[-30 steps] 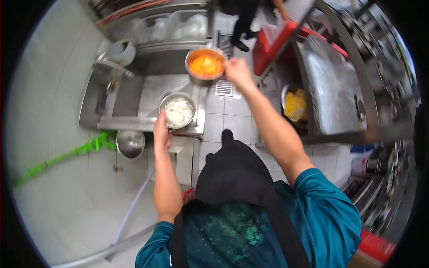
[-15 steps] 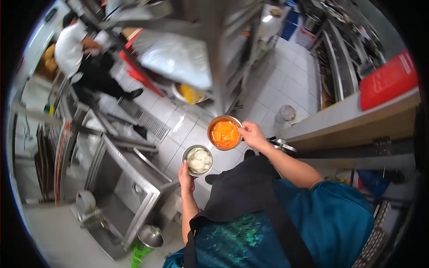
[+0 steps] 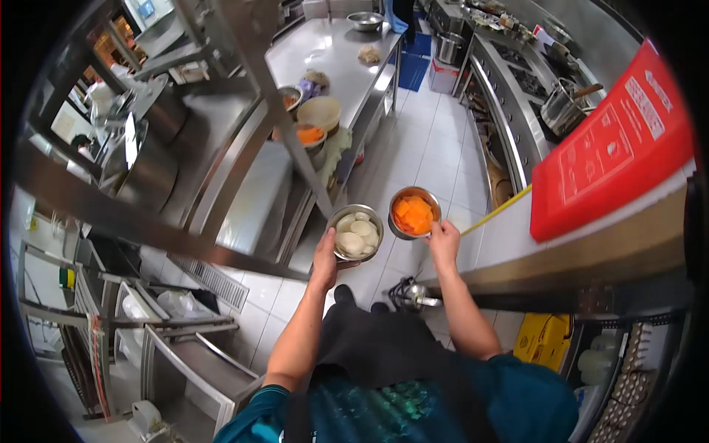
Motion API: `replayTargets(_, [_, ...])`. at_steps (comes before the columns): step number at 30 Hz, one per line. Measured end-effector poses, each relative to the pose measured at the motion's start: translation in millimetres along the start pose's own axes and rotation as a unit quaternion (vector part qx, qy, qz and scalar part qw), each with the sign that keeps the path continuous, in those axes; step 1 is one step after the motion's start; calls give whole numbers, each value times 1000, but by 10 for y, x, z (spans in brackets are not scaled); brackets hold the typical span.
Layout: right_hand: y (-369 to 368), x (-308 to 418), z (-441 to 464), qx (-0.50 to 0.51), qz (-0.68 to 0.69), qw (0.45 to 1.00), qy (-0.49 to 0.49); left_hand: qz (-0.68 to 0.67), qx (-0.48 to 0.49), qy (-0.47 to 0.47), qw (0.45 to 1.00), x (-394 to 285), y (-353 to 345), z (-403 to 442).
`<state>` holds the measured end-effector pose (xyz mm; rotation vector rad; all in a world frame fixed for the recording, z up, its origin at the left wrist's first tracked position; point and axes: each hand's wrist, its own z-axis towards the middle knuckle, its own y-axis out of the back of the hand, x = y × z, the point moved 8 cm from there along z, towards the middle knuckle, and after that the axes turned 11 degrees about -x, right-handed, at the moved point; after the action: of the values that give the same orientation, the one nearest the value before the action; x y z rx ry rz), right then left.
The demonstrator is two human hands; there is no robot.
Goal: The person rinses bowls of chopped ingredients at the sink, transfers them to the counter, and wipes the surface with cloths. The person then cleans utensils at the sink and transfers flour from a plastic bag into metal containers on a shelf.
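Thumb at the side and fingers curled beneath, the left hand [image 3: 326, 260] is closed around a round, silvery metal bowl [image 3: 342, 220] at the centre of the frame. It holds pale white, rounded slices [image 3: 356, 244], some overlapping; whether liquid surrounds them is hard to tell. The right hand [image 3: 444, 242] is clamped on the lower-right rim of a second round metal bowl [image 3: 403, 233], just right of centre, filled with flat, bright orange pieces [image 3: 413, 215] heaped on one another. The two bowls are held near each other, rims apart, above the pale tiled floor [image 3: 425, 159].

At upper centre, a long stainless-steel table [image 3: 332, 48] bears a wide, shallow metal bowl [image 3: 365, 21] near its far end. Toward its near end are a round, cream-coloured container [image 3: 319, 113], its contents unclear, and a deep metal container [image 3: 315, 152] with orange pieces showing at its mouth. A shiny steel pot [image 3: 560, 111] stands on the stove [image 3: 509, 88] at upper right, its inside too small to read. Large grey metal pots [image 3: 153, 177] fill the upper-left area.
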<state>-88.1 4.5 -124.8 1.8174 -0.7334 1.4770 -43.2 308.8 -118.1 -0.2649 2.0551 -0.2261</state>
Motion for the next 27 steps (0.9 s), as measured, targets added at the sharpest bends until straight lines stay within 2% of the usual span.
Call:
replayTargets(5, [-115, 15, 532, -68, 24, 997, 8, -6, 46, -21, 999, -541, -889, 933])
replayTargets(7, [-194, -96, 679, -100, 111, 987, -53, 7, 57, -24, 998, -715, -1158, 1263])
replayTargets(10, [-328, -150, 947, -134, 142, 979, -60, 21, 61, -14, 998, -965, -1584, 1790])
replayTargets(14, [-460, -256, 1348, -164, 125, 976, -70, -9, 79, -7, 997, -1199, -2144, 2435])
replayTargets(18, [-672, -120, 1869, -176, 141, 973, -42, -27, -14, 4, 1000, -1447, -2535, 2973])
replayTargets(19, [-702, -95, 2021, -191, 145, 970, -33, -41, -26, -22, 999, -1533, -2604, 3106])
replayTargets(20, [-771, -151, 2272, -168, 129, 976, -43, -65, -10, -44, 997, -1571, -2683, 3317])
replayTargets(22, [-787, -202, 2775, -157, -5, 987, 44, -81, -52, -72, 993, -1704, -2704, 3641])
replayTargets(24, [-1106, 170, 3049, -125, 89, 987, -40, -64, -75, -70, 993, -2007, -2689, 3922])
replayTargets(27, [-1512, 550, 3584, -61, 72, 995, -29, -89, -81, -93, 988, -2388, -2556, 4348])
